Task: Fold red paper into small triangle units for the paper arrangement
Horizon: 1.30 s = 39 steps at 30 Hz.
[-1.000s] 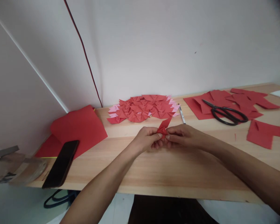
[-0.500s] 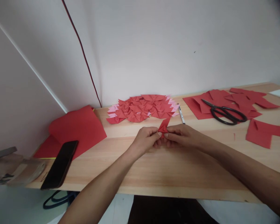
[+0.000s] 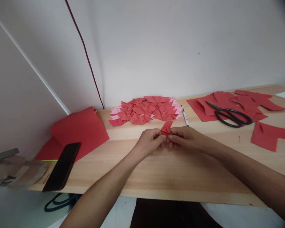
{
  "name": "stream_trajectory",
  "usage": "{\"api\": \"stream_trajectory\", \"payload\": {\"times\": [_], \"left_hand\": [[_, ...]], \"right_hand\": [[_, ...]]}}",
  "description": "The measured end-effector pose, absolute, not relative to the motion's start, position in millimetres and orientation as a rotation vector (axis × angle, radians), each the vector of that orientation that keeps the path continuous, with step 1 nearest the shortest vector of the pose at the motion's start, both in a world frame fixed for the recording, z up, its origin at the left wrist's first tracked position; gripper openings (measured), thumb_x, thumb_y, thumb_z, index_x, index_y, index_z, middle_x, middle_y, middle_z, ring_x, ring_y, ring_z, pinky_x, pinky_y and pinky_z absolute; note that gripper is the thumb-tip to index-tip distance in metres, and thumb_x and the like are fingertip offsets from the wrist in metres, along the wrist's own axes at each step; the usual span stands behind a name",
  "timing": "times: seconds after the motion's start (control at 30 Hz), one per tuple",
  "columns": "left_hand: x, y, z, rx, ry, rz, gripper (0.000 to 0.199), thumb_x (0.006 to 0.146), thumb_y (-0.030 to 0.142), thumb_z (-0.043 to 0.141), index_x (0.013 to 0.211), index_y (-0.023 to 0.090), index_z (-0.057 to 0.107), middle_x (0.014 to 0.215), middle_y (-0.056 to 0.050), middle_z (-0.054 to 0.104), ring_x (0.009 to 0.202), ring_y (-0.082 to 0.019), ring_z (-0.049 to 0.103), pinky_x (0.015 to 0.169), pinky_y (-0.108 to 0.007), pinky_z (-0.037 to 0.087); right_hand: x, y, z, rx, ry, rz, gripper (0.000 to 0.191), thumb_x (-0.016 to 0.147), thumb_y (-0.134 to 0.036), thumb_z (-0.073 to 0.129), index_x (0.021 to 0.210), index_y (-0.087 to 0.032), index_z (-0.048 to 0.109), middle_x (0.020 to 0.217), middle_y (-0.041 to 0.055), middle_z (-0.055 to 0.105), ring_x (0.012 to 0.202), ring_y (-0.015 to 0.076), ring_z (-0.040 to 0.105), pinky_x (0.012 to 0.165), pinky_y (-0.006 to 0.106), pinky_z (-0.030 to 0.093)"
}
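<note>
Between my two hands is a small folded piece of red paper (image 3: 166, 130), its upper flap slanting up to the right. My left hand (image 3: 152, 138) pinches its left side, thumb on the front. From the right, my right hand (image 3: 182, 136) closes on the other side, with its thumb near the lower edge. The fingers beneath the paper are partly hidden. Just beyond my hands lies a pile of folded red and pink paper pieces (image 3: 144, 110). A marker pen (image 3: 185, 116) rests right of that pile.
Black-handled scissors (image 3: 232, 117) lie on cut red paper (image 3: 201, 110) at the right, near an L-shaped red scrap (image 3: 263, 139). On the left, a phone (image 3: 63, 166) overlaps large red sheets (image 3: 85, 129). A clear container (image 3: 21, 171) stands by the wooden table's (image 3: 180, 186) left end.
Both hands keep hold of the red paper in nearly the same spot. Its upper flap looks slightly lower and wider, and the thumbs have shifted a little. The view has moved slightly.
</note>
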<state>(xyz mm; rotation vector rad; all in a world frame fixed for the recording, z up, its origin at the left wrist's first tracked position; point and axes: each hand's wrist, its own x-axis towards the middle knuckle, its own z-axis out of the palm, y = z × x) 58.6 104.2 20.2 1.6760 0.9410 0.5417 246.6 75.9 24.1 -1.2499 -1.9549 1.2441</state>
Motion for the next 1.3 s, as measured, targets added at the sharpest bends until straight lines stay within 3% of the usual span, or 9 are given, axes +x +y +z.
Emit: {"api": "stream_trajectory", "payload": {"times": [0.37, 0.53, 0.73, 1.3], "left_hand": [[58, 106, 20, 1.585, 0.860, 0.596, 0.021, 0.081, 0.033, 0.056, 0.070, 0.015, 0.052, 0.063, 0.000, 0.058, 0.053, -0.008, 0.052, 0.051, -0.020, 0.040], [58, 109, 19, 1.549, 0.873, 0.882, 0.021, 0.072, 0.020, 0.068, 0.082, 0.015, 0.051, 0.076, 0.000, 0.061, 0.067, -0.009, 0.059, 0.063, -0.020, 0.043], [58, 109, 23, 1.523, 0.822, 0.884, 0.021, 0.070, 0.016, 0.068, 0.086, 0.014, 0.055, 0.079, -0.002, 0.063, 0.072, -0.011, 0.061, 0.068, -0.023, 0.046], [56, 107, 27, 1.626, 0.807, 0.874, 0.014, 0.072, 0.010, 0.062, 0.084, 0.015, 0.058, 0.072, 0.001, 0.061, 0.067, -0.010, 0.057, 0.060, -0.020, 0.039]], "right_hand": [[253, 80, 20, -1.194, -1.947, 1.326, 0.025, 0.090, -0.041, 0.045, 0.083, -0.020, 0.058, 0.079, 0.0027, 0.067, 0.068, 0.0152, 0.061, 0.062, 0.028, 0.045], [253, 81, 17, -1.234, -1.855, 1.384, 0.026, 0.089, -0.042, 0.048, 0.081, -0.018, 0.056, 0.074, 0.0033, 0.066, 0.064, 0.0138, 0.058, 0.058, 0.027, 0.044], [254, 81, 17, -1.196, -1.807, 1.453, 0.030, 0.089, -0.046, 0.048, 0.085, -0.018, 0.058, 0.078, 0.0033, 0.066, 0.065, 0.0128, 0.058, 0.057, 0.026, 0.042], [256, 83, 14, -1.184, -1.804, 1.439, 0.041, 0.092, -0.052, 0.041, 0.086, -0.016, 0.061, 0.078, 0.0048, 0.068, 0.063, 0.0124, 0.056, 0.056, 0.026, 0.038]]}}
